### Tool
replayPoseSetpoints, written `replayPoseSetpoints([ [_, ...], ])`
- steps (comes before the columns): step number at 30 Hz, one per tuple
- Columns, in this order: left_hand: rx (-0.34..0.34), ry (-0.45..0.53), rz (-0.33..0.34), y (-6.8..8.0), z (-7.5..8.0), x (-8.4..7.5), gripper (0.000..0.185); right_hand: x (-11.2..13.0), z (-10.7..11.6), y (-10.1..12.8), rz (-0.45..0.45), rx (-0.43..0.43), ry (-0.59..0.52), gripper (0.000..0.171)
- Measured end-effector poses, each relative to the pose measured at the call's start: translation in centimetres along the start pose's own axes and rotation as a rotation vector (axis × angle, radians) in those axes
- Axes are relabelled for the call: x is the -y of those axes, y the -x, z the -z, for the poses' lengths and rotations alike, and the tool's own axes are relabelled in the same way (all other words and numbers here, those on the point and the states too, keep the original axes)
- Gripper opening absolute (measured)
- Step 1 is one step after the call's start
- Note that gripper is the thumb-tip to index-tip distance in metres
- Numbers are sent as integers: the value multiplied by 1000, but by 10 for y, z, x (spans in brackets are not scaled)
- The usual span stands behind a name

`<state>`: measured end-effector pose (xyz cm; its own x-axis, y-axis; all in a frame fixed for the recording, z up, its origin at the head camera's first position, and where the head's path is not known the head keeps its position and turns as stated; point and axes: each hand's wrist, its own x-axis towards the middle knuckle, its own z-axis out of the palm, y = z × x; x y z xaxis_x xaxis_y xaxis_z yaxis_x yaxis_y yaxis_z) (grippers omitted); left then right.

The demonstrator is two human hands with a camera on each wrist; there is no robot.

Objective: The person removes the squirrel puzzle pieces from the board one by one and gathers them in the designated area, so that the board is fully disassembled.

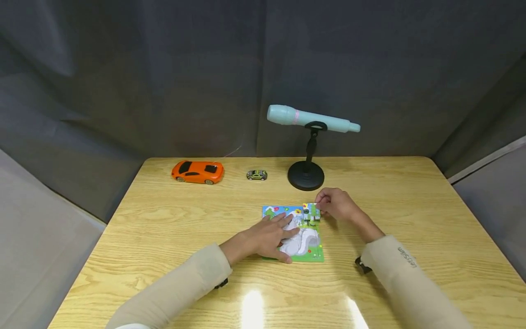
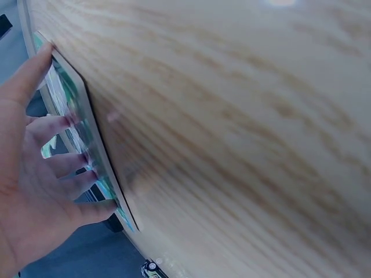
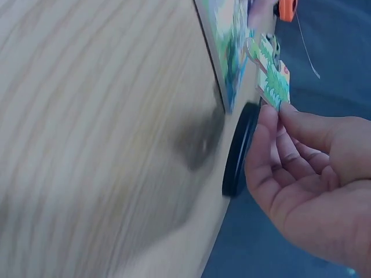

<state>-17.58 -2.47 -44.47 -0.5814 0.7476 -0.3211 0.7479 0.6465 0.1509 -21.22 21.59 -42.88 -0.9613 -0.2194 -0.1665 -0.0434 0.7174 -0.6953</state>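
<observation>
While our left hand (image 1: 267, 237) lies flat on the nearly complete puzzle (image 1: 306, 249) mid-table, our right hand (image 1: 337, 204) pinches a puzzle piece (image 3: 272, 78) at its unfilled top right corner.

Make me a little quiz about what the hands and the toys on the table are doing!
1. True or false: the left hand lies flat on the puzzle board.
2. What does the right hand pinch? A) puzzle piece B) orange car C) microphone
3. Which toy stands between the orange car and the microphone stand?

Key: 1 true. 2 A. 3 the small car.
</observation>
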Motion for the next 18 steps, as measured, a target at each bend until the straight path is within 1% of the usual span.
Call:
replayPoseSetpoints([
  [5, -10, 8, -10, 0, -2, 0, 84, -12, 20, 9, -19, -30, 18, 9],
  [12, -20, 1, -10, -1, -3, 0, 84, -32, 46, 19, -23, -52, -27, 14],
  [18, -20, -1, 1, -2, -4, 0, 85, -58, 65, 24, -77, -66, -36, 18],
])
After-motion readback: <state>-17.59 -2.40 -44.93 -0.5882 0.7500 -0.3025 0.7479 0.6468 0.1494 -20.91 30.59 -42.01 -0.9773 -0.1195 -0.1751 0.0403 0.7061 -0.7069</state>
